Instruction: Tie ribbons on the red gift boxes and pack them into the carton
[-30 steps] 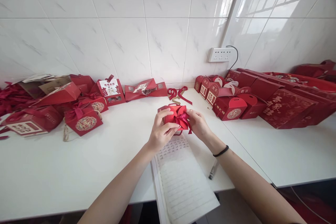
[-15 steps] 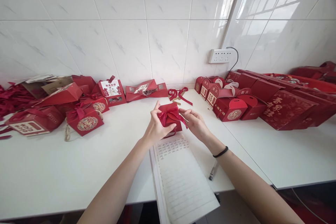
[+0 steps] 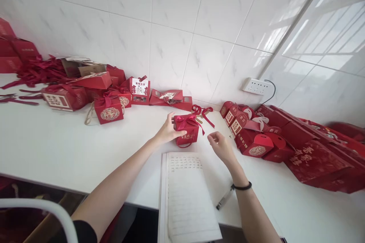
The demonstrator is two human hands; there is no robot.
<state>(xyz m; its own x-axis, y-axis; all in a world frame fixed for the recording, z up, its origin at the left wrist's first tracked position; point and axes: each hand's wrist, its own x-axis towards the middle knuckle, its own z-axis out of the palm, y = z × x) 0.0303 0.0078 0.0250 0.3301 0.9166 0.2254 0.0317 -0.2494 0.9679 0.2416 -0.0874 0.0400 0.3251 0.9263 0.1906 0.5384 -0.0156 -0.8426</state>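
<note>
A small red gift box point(image 3: 191, 135) stands on the white table with a dark pink ribbon bow point(image 3: 186, 122) across its top. A cord loop hangs low on its front. My left hand point(image 3: 170, 131) grips the box from its left side, thumb across the front face. To the right of the box, my right hand point(image 3: 219, 142) hovers with its fingers curled in, apart from the bow and showing nothing in them. Just below the box, an open notebook point(image 3: 191, 197) with rows of handwriting extends over the table's front edge.
A pen point(image 3: 224, 198) lies beside the notebook near my right wrist. Red boxes point(image 3: 110, 110) and a heap of ribbons point(image 3: 42, 70) fill the left side. More boxes point(image 3: 253, 144) and large red bags point(image 3: 316, 161) line the right. Loose ribbon point(image 3: 203, 114) lies behind the box.
My right hand has let go of the bow's ribbon and drawn away to the right. The box now stands more upright, still in my left hand. The view has tilted and turned left.
</note>
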